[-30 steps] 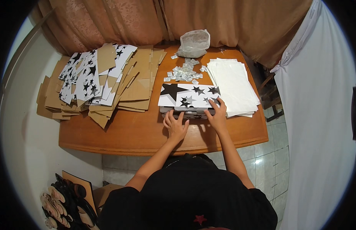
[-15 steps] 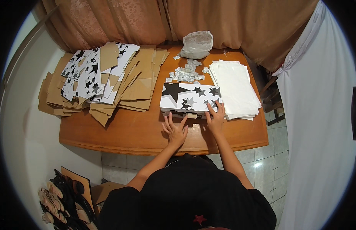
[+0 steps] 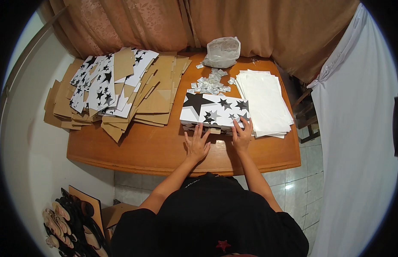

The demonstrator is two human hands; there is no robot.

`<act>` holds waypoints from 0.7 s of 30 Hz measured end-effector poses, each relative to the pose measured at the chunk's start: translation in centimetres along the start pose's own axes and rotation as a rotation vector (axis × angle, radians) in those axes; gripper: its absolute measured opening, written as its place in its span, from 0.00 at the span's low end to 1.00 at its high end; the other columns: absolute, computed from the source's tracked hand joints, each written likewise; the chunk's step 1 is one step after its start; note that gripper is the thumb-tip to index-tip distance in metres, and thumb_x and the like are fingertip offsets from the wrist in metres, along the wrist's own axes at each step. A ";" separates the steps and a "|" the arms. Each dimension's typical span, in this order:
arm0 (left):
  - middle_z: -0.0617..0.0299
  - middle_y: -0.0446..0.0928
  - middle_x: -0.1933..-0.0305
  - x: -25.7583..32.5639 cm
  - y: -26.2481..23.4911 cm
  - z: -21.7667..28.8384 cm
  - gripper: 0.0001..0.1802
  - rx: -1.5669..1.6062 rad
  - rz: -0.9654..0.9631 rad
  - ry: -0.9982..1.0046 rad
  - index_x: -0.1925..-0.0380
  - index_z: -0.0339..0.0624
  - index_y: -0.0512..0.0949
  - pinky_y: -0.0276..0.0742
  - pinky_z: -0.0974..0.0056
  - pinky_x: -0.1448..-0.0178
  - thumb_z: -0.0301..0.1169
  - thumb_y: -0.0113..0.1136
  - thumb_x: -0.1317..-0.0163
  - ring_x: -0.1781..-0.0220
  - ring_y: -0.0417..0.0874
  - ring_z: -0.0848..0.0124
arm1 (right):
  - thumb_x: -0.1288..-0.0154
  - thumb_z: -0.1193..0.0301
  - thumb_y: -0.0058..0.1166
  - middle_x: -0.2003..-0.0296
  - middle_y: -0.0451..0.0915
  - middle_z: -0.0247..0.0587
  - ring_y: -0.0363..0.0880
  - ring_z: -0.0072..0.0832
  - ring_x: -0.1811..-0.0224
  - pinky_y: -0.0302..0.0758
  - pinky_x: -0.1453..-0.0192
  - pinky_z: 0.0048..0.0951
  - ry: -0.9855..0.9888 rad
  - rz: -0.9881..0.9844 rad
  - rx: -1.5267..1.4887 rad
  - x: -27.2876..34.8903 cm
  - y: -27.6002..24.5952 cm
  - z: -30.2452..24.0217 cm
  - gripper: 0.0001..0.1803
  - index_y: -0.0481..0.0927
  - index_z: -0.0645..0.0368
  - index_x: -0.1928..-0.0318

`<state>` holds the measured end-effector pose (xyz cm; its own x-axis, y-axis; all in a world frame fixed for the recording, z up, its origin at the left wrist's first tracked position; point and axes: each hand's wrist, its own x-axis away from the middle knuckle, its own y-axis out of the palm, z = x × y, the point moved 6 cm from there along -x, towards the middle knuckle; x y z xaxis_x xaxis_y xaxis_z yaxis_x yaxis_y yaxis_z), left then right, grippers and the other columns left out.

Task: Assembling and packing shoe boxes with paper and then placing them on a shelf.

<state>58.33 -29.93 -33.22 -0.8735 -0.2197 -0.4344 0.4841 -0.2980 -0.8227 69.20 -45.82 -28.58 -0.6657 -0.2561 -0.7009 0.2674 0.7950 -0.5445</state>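
A white cardboard box [image 3: 214,108] with black and grey stars lies closed on the table in front of me. My left hand [image 3: 197,145] has its fingers spread, with the tips against the lower part of the box's front side. At the front right corner, my right hand [image 3: 242,136] rests stretched fingers on the top edge, and its thumb is by the front. A small tan cardboard tab [image 3: 215,131] shows at the middle of the front side, between both hands.
Flat brown cardboard pieces [image 3: 154,103] and star-printed sheets [image 3: 100,85] are piled at the left. Behind the box lie several small clear packets [image 3: 212,83] and an open plastic bag [image 3: 223,53]. White paper sheets [image 3: 267,103] are stacked right of the box on the wooden table [image 3: 156,147].
My left hand has shifted slightly right along the box front, its fingers now straighter. My right hand stays near the front right corner. The whole view has shifted a little.
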 end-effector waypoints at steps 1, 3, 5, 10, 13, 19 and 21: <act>0.53 0.45 0.28 -0.1 0.1 0.0 0.31 0.039 -0.001 0.023 0.41 0.56 0.65 0.34 0.31 0.36 0.36 0.58 0.49 0.27 0.48 0.58 | 0.45 0.72 0.57 0.53 0.72 0.45 0.64 0.45 0.44 0.57 0.35 0.47 0.002 0.000 -0.007 0.0 0.0 0.1 0.13 0.82 0.53 0.56; 0.52 0.45 0.28 -0.2 0.2 0.0 0.33 0.077 -0.002 0.046 0.41 0.54 0.64 0.35 0.31 0.36 0.35 0.59 0.49 0.28 0.49 0.57 | 0.43 0.72 0.55 0.52 0.72 0.45 0.63 0.48 0.42 0.58 0.36 0.47 0.003 -0.001 -0.015 0.0 0.1 0.1 0.13 0.82 0.53 0.56; 0.49 0.44 0.28 -0.5 0.2 0.2 0.34 0.145 0.018 0.068 0.40 0.49 0.62 0.35 0.30 0.37 0.34 0.60 0.50 0.28 0.50 0.57 | 0.48 0.69 0.60 0.52 0.72 0.44 0.63 0.45 0.43 0.55 0.34 0.48 0.006 0.020 0.004 -0.1 0.2 0.3 0.14 0.82 0.53 0.58; 0.46 0.44 0.28 -1.0 0.2 -0.1 0.33 0.109 0.009 0.066 0.42 0.48 0.64 0.33 0.31 0.36 0.34 0.61 0.52 0.28 0.51 0.56 | 0.51 0.60 0.62 0.48 0.69 0.44 0.54 0.53 0.38 0.45 0.37 0.62 0.128 -0.029 0.137 -1.7 -0.4 -2.2 0.15 0.82 0.47 0.61; 0.48 0.44 0.28 -1.1 0.4 -0.1 0.33 0.083 0.012 0.069 0.42 0.50 0.65 0.33 0.32 0.36 0.34 0.61 0.52 0.28 0.51 0.56 | 0.51 0.57 0.61 0.46 0.68 0.39 0.51 0.52 0.36 0.35 0.41 0.72 0.150 -0.072 0.173 -2.3 0.4 -2.9 0.13 0.82 0.41 0.62; 0.55 0.46 0.28 -0.9 0.6 -0.1 0.35 -0.008 0.026 0.058 0.40 0.53 0.62 0.31 0.36 0.34 0.37 0.60 0.52 0.28 0.48 0.57 | 0.48 0.59 0.60 0.52 0.74 0.26 0.60 0.41 0.39 0.37 0.39 0.67 0.050 -0.163 0.201 -1.3 2.6 -2.0 0.10 0.83 0.37 0.63; 0.56 0.47 0.28 -0.8 1.0 -0.4 0.36 0.005 0.021 0.063 0.40 0.54 0.62 0.30 0.37 0.34 0.38 0.60 0.52 0.28 0.47 0.57 | 0.48 0.59 0.60 0.54 0.75 0.24 0.61 0.39 0.40 0.38 0.39 0.66 0.030 -0.132 0.191 -1.2 2.6 -1.8 0.10 0.83 0.38 0.63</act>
<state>59.45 -29.67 -33.88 -0.8646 -0.1671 -0.4739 0.5024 -0.2990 -0.8113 69.44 -42.44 -28.36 -0.7234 -0.3323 -0.6052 0.3019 0.6361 -0.7101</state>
